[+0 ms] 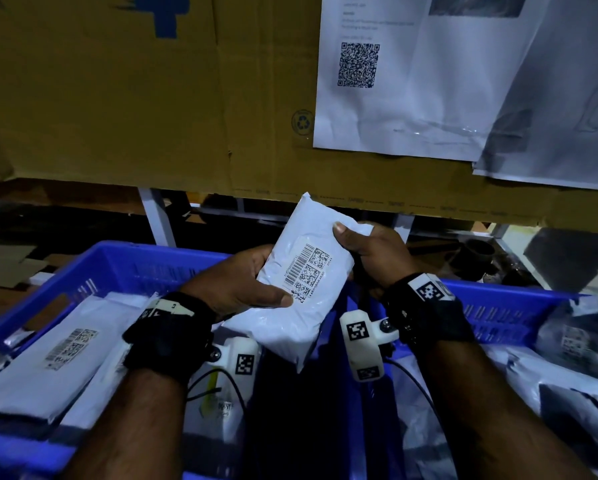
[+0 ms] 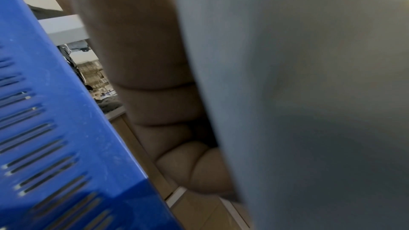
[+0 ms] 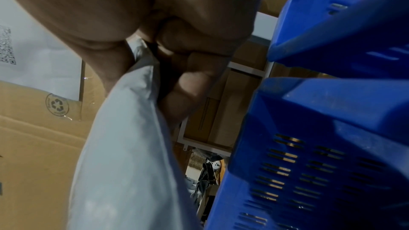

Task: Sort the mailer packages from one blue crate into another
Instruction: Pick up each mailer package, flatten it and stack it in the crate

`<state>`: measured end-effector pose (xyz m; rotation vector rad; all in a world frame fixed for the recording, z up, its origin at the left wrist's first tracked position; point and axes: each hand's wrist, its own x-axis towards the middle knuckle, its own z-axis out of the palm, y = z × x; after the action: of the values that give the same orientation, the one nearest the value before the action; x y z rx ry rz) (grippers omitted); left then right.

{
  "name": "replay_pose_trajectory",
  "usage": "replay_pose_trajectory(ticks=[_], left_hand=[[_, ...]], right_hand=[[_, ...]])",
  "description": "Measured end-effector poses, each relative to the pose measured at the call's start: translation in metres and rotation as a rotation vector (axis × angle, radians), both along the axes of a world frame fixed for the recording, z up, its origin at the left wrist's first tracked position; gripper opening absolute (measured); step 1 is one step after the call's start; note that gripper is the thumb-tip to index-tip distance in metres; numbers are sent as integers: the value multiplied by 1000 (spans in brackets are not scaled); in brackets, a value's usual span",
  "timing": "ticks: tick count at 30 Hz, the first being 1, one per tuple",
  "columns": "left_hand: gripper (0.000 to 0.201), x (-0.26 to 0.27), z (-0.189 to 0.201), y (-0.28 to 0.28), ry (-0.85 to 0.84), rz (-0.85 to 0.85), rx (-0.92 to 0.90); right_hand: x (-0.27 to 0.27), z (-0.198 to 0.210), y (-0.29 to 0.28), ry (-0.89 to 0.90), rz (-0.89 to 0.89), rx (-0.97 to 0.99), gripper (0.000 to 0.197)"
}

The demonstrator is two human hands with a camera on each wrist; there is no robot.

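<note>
A white mailer package (image 1: 311, 271) with a barcode label is held up between the two blue crates, tilted, label facing me. My left hand (image 1: 252, 284) grips its lower left edge, thumb across the label's bottom. My right hand (image 1: 366, 251) grips its upper right edge, thumb on top. In the left wrist view the mailer (image 2: 298, 102) fills the right side with curled fingers (image 2: 159, 104) behind it. The right wrist view shows the mailer (image 3: 124, 146) pinched by fingers (image 3: 188, 90). The left blue crate (image 1: 93, 268) and the right blue crate (image 1: 498, 303) both hold several white mailers.
A big cardboard box (image 1: 117, 98) with taped paper sheets (image 1: 411, 81) carrying a QR code hangs just above and behind the crates. A white metal rack leg (image 1: 159, 220) stands behind the left crate. Dark clutter (image 1: 477, 254) lies behind the right crate.
</note>
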<state>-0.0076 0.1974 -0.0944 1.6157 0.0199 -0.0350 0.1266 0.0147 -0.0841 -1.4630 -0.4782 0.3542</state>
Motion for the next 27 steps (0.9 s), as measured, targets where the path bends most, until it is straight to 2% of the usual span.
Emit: replay_pose_trajectory(ticks=[10,15,18,21,24,27], left_hand=[[75,0,1,1,4,-7,6],[54,-8,6,6,56,4,7],[49,-16,9,23,148,82,136],[36,-29,15,42,289,167,396],[28,-44,19,58,308,258,450],[20,-52,11,69,221,393,414]], right_hand=[[-2,1,-2,12,9,3,24],[-4,-2,1,18,19,-55,27],[-9,-6,4,-9,37,-199,34],[-14,-14,12,33,92,-249,20],[-22,-24,31,63,175,-380,11],[-28,-30,57,-57,264,-645,18]])
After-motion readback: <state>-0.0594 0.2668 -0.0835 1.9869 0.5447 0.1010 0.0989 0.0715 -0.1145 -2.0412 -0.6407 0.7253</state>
